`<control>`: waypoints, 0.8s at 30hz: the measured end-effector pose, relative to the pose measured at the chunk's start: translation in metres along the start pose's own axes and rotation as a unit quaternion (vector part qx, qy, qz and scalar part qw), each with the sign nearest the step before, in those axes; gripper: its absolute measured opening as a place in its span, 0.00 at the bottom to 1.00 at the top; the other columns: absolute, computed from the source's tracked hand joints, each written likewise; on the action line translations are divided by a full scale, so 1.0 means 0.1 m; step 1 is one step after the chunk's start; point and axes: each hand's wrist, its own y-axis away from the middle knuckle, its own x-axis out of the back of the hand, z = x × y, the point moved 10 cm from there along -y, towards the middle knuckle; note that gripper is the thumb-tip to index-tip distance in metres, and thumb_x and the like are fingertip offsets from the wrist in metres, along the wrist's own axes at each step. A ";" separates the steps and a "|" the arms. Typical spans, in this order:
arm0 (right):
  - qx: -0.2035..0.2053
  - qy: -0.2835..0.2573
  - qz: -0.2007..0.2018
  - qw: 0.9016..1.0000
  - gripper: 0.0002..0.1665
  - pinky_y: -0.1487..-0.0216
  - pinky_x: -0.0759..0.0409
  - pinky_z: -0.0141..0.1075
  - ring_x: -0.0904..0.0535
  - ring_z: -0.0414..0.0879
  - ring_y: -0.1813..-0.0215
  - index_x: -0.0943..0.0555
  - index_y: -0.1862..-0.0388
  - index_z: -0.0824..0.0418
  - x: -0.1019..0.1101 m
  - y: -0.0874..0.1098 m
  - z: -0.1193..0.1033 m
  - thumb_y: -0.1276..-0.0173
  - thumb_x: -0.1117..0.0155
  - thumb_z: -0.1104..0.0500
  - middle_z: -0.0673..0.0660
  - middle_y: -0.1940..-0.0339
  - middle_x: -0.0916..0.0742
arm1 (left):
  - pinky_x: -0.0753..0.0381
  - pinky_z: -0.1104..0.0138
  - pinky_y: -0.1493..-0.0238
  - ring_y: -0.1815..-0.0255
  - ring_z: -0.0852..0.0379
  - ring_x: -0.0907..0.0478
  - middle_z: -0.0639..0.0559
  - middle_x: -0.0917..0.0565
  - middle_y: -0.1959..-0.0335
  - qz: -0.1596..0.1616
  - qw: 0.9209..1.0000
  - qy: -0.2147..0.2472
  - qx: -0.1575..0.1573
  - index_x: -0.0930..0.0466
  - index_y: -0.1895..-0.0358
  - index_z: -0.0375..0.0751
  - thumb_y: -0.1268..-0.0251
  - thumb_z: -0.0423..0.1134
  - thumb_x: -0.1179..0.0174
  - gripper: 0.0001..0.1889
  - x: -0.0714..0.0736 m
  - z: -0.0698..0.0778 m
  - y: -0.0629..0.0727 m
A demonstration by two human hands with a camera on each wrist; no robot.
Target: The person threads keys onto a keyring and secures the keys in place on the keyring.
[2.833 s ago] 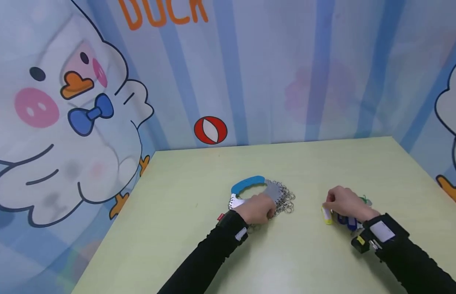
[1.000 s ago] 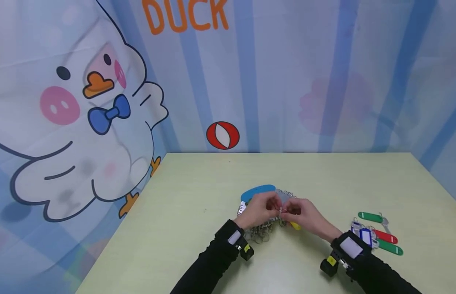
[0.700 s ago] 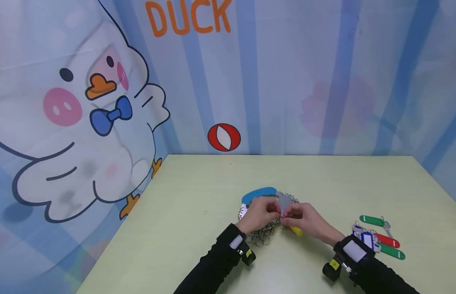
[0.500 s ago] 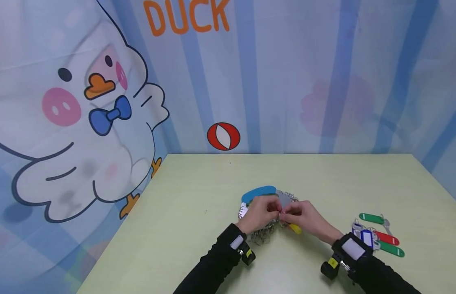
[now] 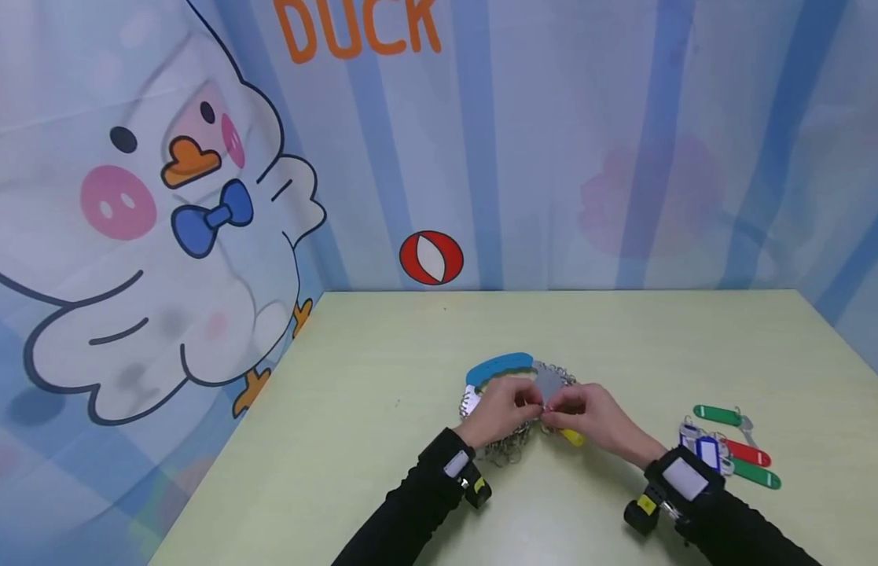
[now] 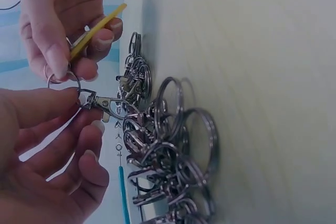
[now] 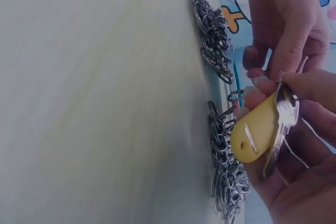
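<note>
In the head view my left hand [image 5: 497,410] and right hand [image 5: 590,413] meet fingertip to fingertip over the table. My left thumb and finger pinch a key ring [image 6: 64,82], from which a metal swivel clasp [image 6: 102,103] extends. Between the fingers of my right hand are a yellow key tag [image 7: 255,132] and a silver key [image 7: 281,129], pinched near their top end. Whether the tag is threaded on the ring is hidden by the fingertips. Behind the hands lies a ring-shaped holder with a blue handle [image 5: 500,366] and a grey plate [image 5: 549,382], edged with metal rings [image 5: 505,450].
To the right on the pale table [image 5: 410,330] lie a green key tag [image 5: 718,414], a red key tag [image 5: 746,452], another green key tag [image 5: 757,474] and a blue-framed tag [image 5: 709,453]. A printed fabric backdrop [image 5: 538,157] stands behind the table.
My right hand has carried the yellow key tag from the right-hand group to my left hand at the holder. Over the last second both hands stay together with only slight fingertip movement.
</note>
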 end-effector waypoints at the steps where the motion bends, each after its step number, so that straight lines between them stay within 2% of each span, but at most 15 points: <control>1: -0.004 -0.003 -0.001 1.000 0.10 0.65 0.23 0.28 0.20 0.38 0.67 0.16 0.62 0.65 0.01 0.00 0.02 0.34 0.35 0.58 0.62 0.66 0.12 | 0.31 0.80 0.71 0.72 0.69 0.30 0.52 0.18 0.70 0.001 1.000 -0.001 -0.001 0.18 0.66 0.42 0.36 0.33 0.39 0.02 0.00 0.00 -0.01; 9: -0.053 -0.021 0.010 0.998 0.13 0.63 0.26 0.28 0.23 0.37 0.66 0.15 0.59 0.63 0.07 -0.02 0.16 0.34 0.36 0.54 0.60 0.63 0.12 | 0.29 0.81 0.68 0.70 0.68 0.28 0.49 0.17 0.69 0.030 0.999 -0.011 -0.037 0.22 0.66 0.40 0.37 0.28 0.41 0.03 -0.04 0.05 -0.06; 16: -0.057 -0.034 0.000 0.998 0.13 0.69 0.26 0.28 0.23 0.37 0.69 0.17 0.60 0.67 0.04 0.00 0.18 0.34 0.36 0.56 0.63 0.64 0.13 | 0.28 0.80 0.67 0.70 0.69 0.27 0.47 0.16 0.67 0.018 0.999 0.035 -0.012 0.21 0.64 0.38 0.38 0.28 0.40 0.03 -0.04 0.03 -0.03; 21: -0.045 -0.028 0.001 0.999 0.12 0.68 0.25 0.28 0.23 0.36 0.67 0.16 0.61 0.65 0.04 0.00 0.16 0.35 0.34 0.56 0.61 0.63 0.13 | 0.29 0.80 0.68 0.71 0.69 0.28 0.48 0.16 0.69 0.016 1.000 0.022 0.002 0.19 0.65 0.37 0.38 0.29 0.39 0.01 -0.03 0.00 -0.03; 24: -0.044 -0.035 -0.002 0.998 0.13 0.67 0.25 0.28 0.22 0.37 0.67 0.16 0.60 0.64 0.03 0.00 0.16 0.35 0.35 0.55 0.61 0.62 0.13 | 0.28 0.79 0.68 0.71 0.68 0.27 0.47 0.16 0.69 0.026 0.999 0.023 0.003 0.18 0.66 0.37 0.39 0.29 0.39 0.01 -0.01 -0.01 -0.02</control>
